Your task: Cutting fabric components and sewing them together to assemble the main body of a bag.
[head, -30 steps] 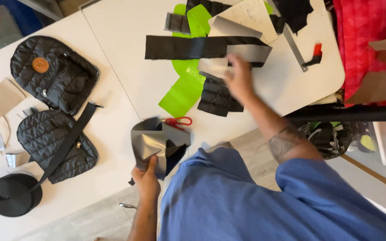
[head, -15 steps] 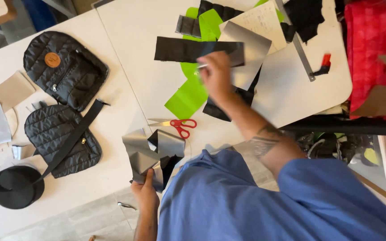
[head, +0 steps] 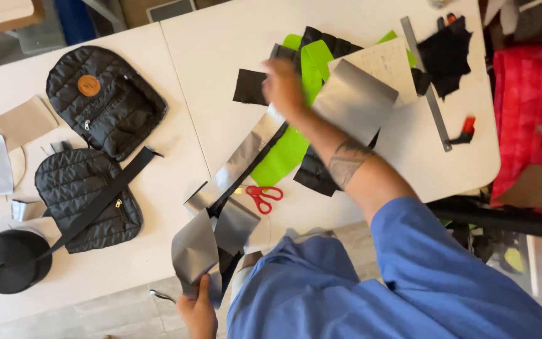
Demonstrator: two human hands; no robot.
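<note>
We see one label only: a small round brown patch (head: 88,85) on the upper black quilted backpack (head: 105,100), at left.

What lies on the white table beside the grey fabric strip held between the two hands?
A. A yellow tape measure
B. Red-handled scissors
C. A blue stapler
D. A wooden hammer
B: red-handled scissors lie on the table just right of the grey fabric strip.
</note>
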